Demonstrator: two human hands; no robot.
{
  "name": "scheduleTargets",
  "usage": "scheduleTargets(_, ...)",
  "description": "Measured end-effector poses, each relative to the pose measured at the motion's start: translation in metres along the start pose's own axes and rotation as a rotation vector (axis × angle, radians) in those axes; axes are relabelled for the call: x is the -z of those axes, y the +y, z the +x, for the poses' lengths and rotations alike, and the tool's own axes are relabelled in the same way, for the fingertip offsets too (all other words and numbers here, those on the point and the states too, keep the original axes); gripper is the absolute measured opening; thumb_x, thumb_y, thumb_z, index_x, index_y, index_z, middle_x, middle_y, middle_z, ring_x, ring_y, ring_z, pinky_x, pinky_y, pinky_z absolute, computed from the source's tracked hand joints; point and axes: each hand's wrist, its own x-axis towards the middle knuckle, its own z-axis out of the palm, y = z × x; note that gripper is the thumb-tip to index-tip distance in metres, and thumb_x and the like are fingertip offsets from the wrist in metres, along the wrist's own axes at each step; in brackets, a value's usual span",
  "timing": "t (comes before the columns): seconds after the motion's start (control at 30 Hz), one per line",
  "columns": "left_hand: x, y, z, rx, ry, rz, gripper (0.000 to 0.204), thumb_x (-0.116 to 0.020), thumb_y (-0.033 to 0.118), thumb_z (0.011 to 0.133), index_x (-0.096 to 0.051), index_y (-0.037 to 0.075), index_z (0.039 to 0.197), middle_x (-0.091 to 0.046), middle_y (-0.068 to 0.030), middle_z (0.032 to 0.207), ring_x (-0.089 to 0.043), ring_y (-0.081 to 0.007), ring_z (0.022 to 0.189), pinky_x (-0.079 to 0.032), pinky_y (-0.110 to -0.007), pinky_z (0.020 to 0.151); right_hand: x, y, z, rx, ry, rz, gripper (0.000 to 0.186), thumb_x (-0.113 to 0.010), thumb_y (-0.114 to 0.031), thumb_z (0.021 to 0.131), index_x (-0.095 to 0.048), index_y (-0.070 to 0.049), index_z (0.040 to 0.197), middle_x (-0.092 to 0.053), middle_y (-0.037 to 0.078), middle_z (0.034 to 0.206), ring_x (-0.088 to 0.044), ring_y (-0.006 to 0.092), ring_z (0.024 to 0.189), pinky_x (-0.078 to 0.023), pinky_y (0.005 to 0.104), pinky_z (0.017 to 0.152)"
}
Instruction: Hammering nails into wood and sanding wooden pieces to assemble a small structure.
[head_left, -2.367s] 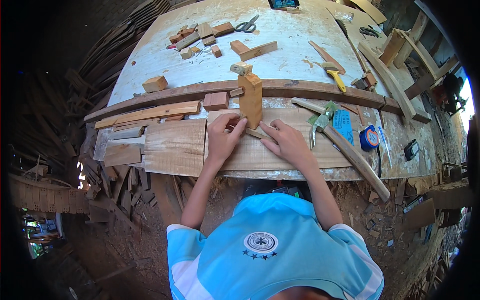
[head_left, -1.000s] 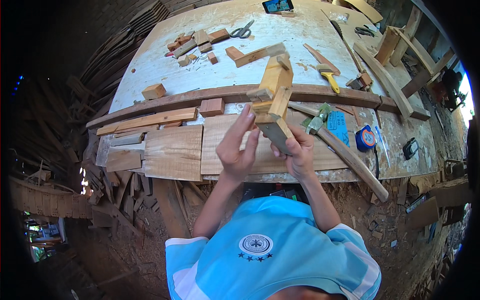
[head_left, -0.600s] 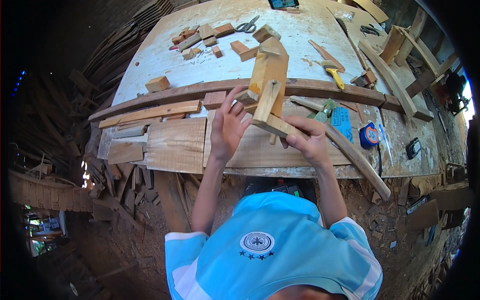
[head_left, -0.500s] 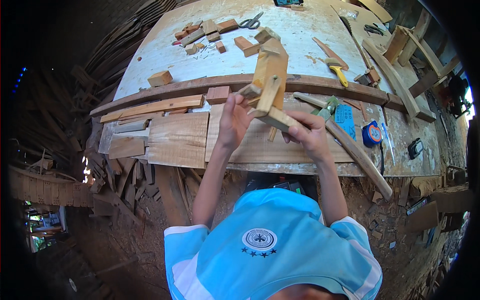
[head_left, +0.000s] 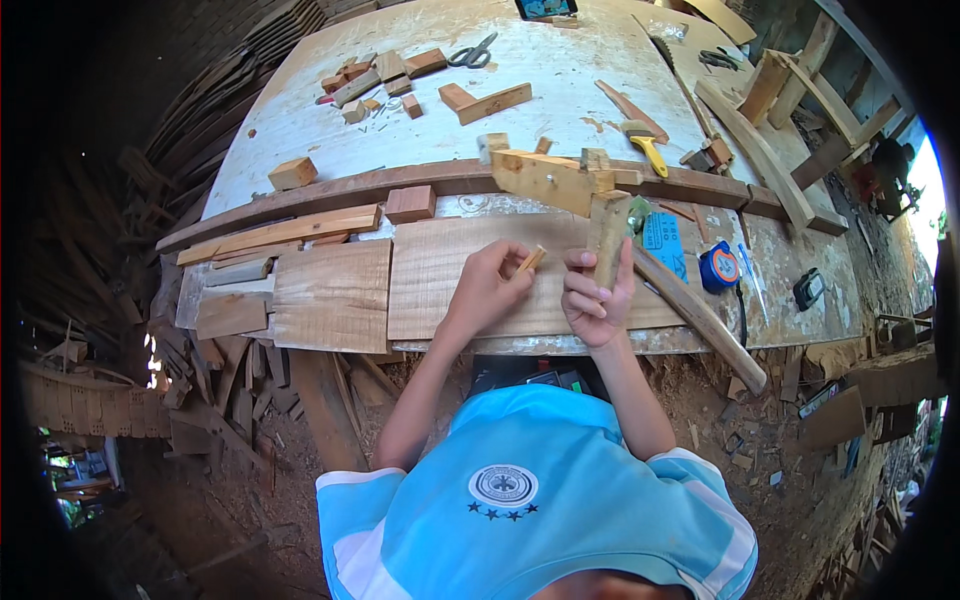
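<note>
A: Head view, the only one: where did the wooden L-piece (head_left: pixel 575 195) sit relative to the hands?

B: Just right of the frame's centre. The right hand (head_left: pixel 597 296) had its fingers curled round the lower end of the upright leg, so that leg rose from the hand toward the top of the frame, while the other leg ran off to the upper left, above the flat board (head_left: pixel 470 285).

A: And the left hand (head_left: pixel 490 290)?

B: Just beside the right, a little left of centre. It pinched a small wooden sliver (head_left: pixel 530 259) between thumb and fingertips, the sliver's free end pointing up and right, toward the foot of the upright leg.

A: So which hand was nearer the joint of the piece?

B: The right, by its grip on the leg; the sliver lay close to that leg but I couldn't tell whether they touched.

A: Anything close on the right?

B: A round tape measure (head_left: pixel 719 267) and a long curved stick (head_left: pixel 700 318), apart from both hands.
</note>
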Motion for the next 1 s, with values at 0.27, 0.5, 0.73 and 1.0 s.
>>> scheduleTargets(0.27,0.028,0.044,-0.01,0.081,0.033,-0.685,0.036,-0.068,0.004,0.08,-0.05,0.0,0.111,-0.065,-0.0064,0.086,-0.06,-0.0075,0.076,-0.047,-0.02,0.061,0.004,-0.016,-0.012,-0.06,-0.049,-0.411,0.072,-0.05,-0.063,0.084,-0.049,0.007,0.102,-0.053,0.011,0.09,-0.048,0.01,0.058,-0.037,0.0192,0.041)
scheduleTargets(0.5,0.035,0.061,-0.017,-0.138,0.131,-0.624,0.038,-0.069,0.003,0.08,-0.055,0.002,0.115,-0.065,-0.0054,0.087,-0.061,-0.0082,0.078,-0.048,-0.019,0.059,-0.016,-0.001,-0.005,-0.063,-0.202,-0.876,0.065,-0.077,-0.034,0.07,-0.05,0.004,0.115,-0.059,0.022,0.097,-0.06,0.0293,0.09,-0.05,0.0388,0.074)
scheduleTargets(0.73,0.045,0.065,-0.022,-0.204,0.134,-0.477,0.025,-0.062,0.003,0.084,-0.053,0.002,0.108,-0.06,-0.0045,0.086,-0.062,-0.0103,0.069,-0.047,-0.02,0.052,-0.021,-0.011,-0.006,-0.07,0.053,-1.828,0.084,-0.076,-0.006,0.065,-0.025,-0.007,0.132,-0.055,0.012,0.112,-0.055,0.0222,0.107,-0.043,0.0373,0.094)
scheduleTargets(1.0,0.021,0.06,-0.026,0.046,0.044,-0.652,0.018,-0.047,0.017,0.095,-0.047,0.007,0.11,-0.051,0.0014,0.08,-0.038,-0.0008,0.057,-0.031,-0.017,0.048,-0.006,0.005,-0.014,-0.129,0.0,-1.663,0.084,-0.075,-0.031,0.067,-0.033,-0.004,0.134,-0.052,0.012,0.117,-0.052,0.0215,0.11,-0.041,0.0365,0.096)
